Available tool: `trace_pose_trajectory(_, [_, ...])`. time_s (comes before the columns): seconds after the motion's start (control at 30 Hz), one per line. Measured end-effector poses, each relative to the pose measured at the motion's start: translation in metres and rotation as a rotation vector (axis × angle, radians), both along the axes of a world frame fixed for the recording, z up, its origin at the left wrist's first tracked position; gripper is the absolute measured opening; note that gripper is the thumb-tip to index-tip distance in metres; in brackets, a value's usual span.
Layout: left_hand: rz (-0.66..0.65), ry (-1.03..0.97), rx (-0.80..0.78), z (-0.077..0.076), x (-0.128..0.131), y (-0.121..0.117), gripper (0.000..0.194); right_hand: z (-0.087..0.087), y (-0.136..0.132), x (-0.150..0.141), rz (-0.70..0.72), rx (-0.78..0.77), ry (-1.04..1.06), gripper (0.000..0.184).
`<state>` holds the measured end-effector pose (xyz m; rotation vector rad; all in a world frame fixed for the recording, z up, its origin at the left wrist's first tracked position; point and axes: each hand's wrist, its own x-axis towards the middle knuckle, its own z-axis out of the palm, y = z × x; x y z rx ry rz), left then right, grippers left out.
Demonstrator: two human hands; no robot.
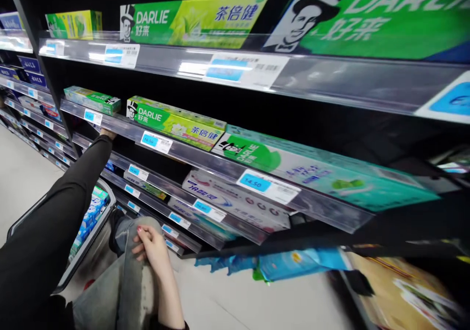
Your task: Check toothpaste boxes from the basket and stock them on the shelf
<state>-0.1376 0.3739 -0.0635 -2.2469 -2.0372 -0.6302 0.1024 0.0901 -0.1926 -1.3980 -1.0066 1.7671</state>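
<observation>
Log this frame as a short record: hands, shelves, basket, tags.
left hand: mostly hidden, reaching in below a shelf of Darlie boxes; grip can't be told
right hand: at the knee, fingers loosely curled, nothing seen in it
basket: beside the legs, blue-green packs inside
tags: blue and white, along shelf edges; 16.50 and 14.50 readable
lower right: blue packs

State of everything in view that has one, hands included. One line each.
Left hand: under a shelf edge, mostly hidden; grip unclear.
Right hand: at the knee, fingers loosely curled, nothing visible in it.
Basket: open-topped, blue packages inside.
Upper-shelf yellow-green DARLIE carton: lying lengthwise, no opening visible.
Teal DARLIE carton: on shelf, no opening visible.
14.50 price label: mounted on shelf edge, legible.
</observation>
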Motion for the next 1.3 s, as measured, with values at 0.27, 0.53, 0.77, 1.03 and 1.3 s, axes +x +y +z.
trace_pose_trajectory(0.27, [-0.08, 0.131, 0.0, 0.008, -0.055, -0.085, 0.034, -0.001, 0.001, -0.002, 0.003, 0.044, 0.001, 0.043])
trace_pose_trajectory(0.53, [0.096, -0.057, 0.353, 0.014, -0.073, -0.236, 0.038, 0.006, -0.003, -0.011, -0.031, 0.132, -0.029, 0.038])
trace_pose_trajectory(0.77, [-0.192, -0.661, 0.533, 0.052, -0.018, -0.331, 0.041, 0.046, -0.015, -0.011, -0.145, 0.342, 0.257, 0.071])
trace_pose_trajectory(1.03, [-0.427, -1.514, 0.436, 0.046, 0.044, -0.337, 0.045, 0.134, -0.059, 0.017, -0.457, 0.661, 0.493, 0.088])
trace_pose_trajectory(1.3, [-0.782, -1.472, 0.288, 0.022, 0.117, -0.344, 0.049, 0.169, -0.092, 0.013, -0.683, 0.589, 0.46, 0.064])
